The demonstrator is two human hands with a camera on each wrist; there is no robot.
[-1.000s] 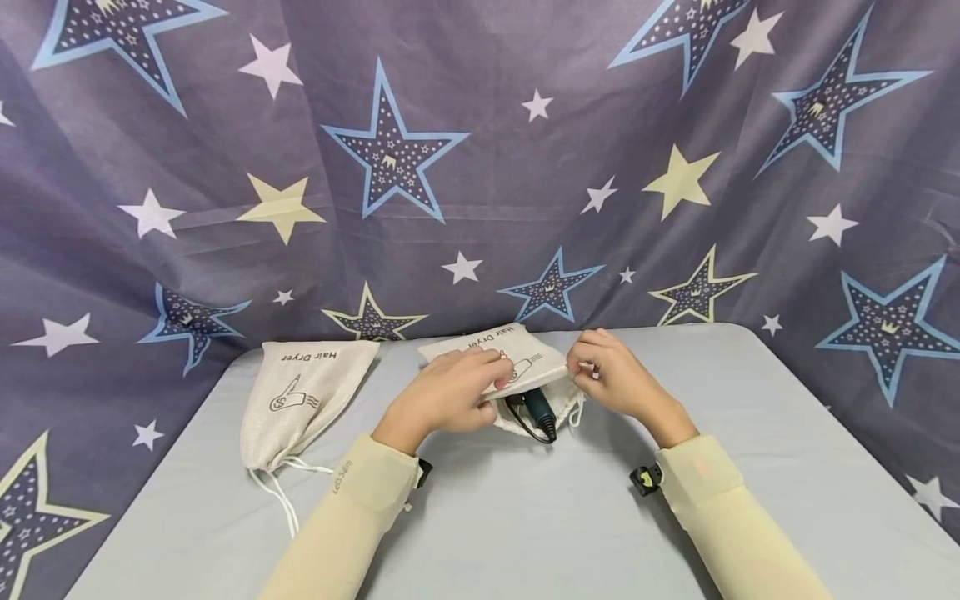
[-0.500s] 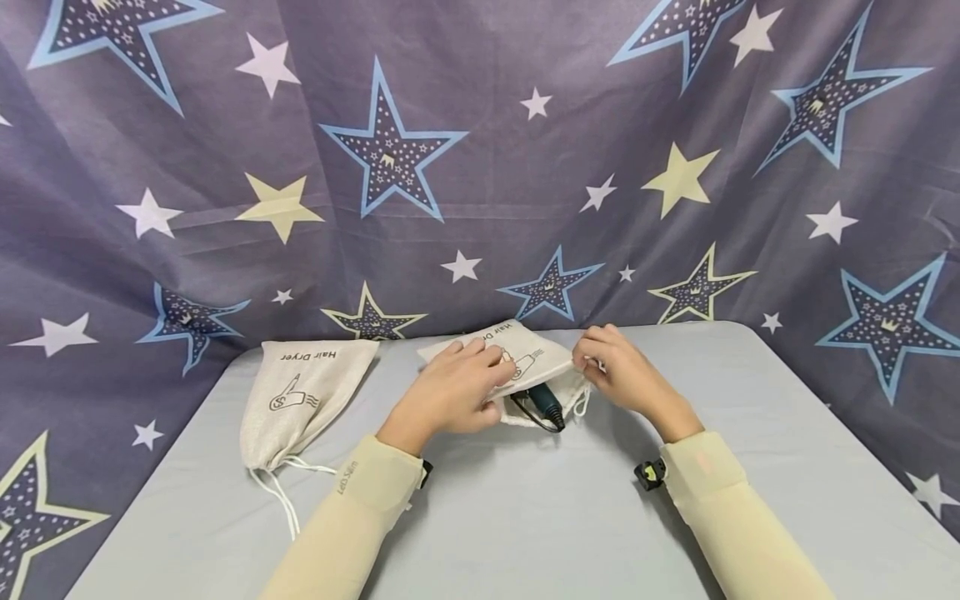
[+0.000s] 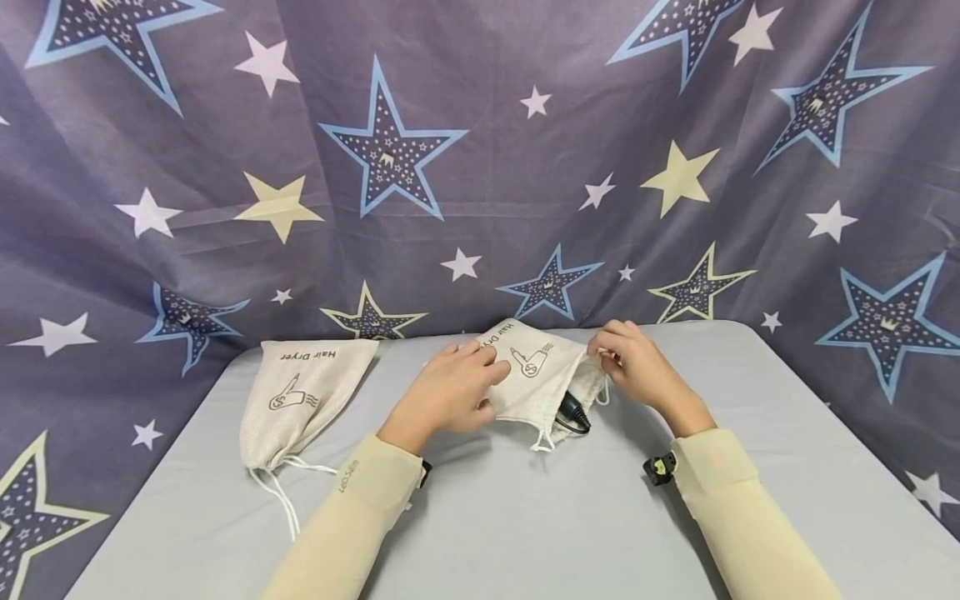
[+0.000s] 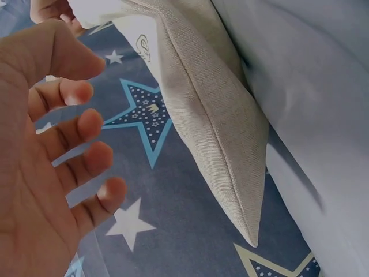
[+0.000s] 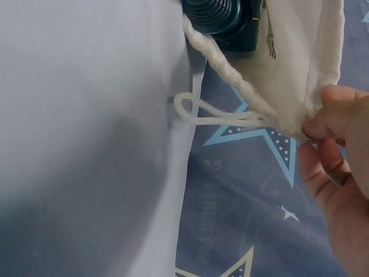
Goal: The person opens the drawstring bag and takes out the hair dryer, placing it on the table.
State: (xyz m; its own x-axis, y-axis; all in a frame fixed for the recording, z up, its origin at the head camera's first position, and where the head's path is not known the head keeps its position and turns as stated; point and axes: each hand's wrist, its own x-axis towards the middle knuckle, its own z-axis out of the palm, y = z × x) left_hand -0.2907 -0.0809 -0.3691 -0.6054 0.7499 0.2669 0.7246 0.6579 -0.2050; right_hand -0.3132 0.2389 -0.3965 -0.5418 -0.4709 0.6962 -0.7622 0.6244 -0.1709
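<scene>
A cream drawstring bag [image 3: 517, 375] printed "Hair Dryer" lies near the back of the table, its mouth facing right and toward me. Inside the mouth shows a dark green hair dryer handle [image 3: 573, 412] with a ribbed cord end; the rest of it is covered by cloth. My right hand [image 3: 637, 371] pinches the corner of the bag's mouth between thumb and fingers, beside a white drawstring loop [image 5: 219, 118]. With fingers spread and gently bent, my left hand [image 3: 447, 392] hovers at the bag's left side; the left wrist view shows it apart from the cloth [image 4: 207, 115].
Another cream bag [image 3: 303, 396] with the same print lies at the left, gathered at its mouth, its white cords [image 3: 281, 496] trailing toward me. A grey sheet covers the table [image 3: 540, 525]. Directly behind hangs a star-patterned curtain [image 3: 480, 208].
My right hand has drawn the bag's mouth corner to the right. The bag has turned and its upper flap has dropped over more of the handle. My left hand has come off the flap.
</scene>
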